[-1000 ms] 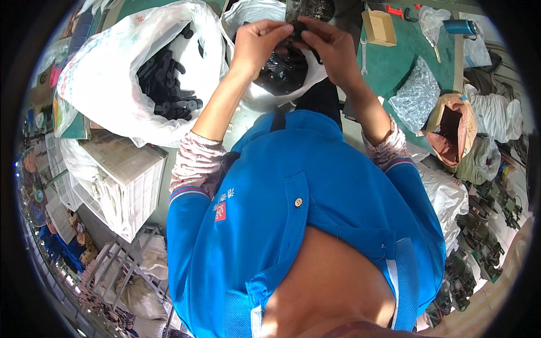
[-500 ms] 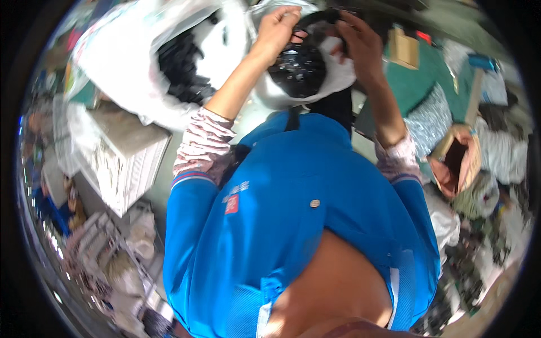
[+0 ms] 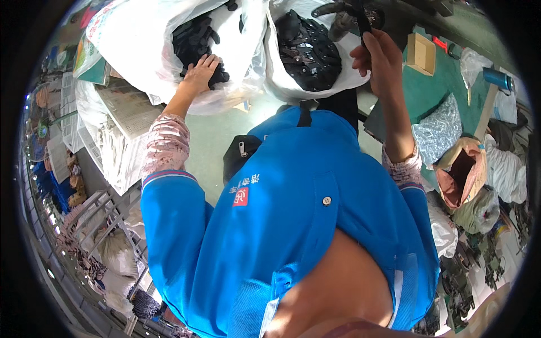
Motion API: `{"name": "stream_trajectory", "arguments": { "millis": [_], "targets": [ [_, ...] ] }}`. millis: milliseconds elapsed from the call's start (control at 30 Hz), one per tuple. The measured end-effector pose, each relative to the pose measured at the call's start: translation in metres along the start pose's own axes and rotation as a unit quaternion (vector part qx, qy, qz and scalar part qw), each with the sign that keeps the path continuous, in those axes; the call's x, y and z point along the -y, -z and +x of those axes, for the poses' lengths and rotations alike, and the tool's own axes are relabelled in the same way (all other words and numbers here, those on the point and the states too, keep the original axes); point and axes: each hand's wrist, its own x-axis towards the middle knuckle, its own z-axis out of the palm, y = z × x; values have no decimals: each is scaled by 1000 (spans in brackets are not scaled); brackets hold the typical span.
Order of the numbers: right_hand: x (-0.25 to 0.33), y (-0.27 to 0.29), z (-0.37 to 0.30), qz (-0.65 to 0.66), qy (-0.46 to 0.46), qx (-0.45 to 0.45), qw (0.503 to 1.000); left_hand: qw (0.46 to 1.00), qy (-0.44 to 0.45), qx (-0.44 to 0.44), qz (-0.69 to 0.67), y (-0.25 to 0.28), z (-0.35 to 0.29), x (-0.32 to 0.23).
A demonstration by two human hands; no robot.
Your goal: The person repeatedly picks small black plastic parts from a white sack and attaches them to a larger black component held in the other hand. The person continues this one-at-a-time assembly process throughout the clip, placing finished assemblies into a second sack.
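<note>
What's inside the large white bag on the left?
Inside the white bag is a pile of dark parts, with the left hand over its near edge. Parts beneath the hand, lower layers and the bag's bottom are covered.

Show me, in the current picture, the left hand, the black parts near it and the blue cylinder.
Left hand point(image 3: 201, 74): head view, back of the hand.
Black parts point(image 3: 193, 36): head view, middle of the heap.
Blue cylinder point(image 3: 498, 79): head view, its side.

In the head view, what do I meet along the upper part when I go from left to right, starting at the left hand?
Left hand, black parts in a white bag, right hand holding a dark piece, cardboard box, small red object, clear plastic bag, blue cylinder.
</note>
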Motion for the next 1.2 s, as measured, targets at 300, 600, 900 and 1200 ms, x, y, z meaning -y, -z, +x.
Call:
{"name": "stream_trajectory", "arguments": {
  "millis": [300, 600, 900, 1200],
  "targets": [
    [-19, -21, -16, -333, 40, 58, 940, 985, -64, 132, 89, 5, -2, 14],
    [-74, -34, -56, -233, -25, 93, 968, 971, -112, 114, 179, -1, -3, 13],
    [-90, -41, -64, -212, -23, 99, 972, 974, -87, 192, 82, 8, -12, 16],
    [-103, -32, -64, -202, -3, 85, 976, 957, 17, 171, -232, 40, 16, 36]
  ]
}}
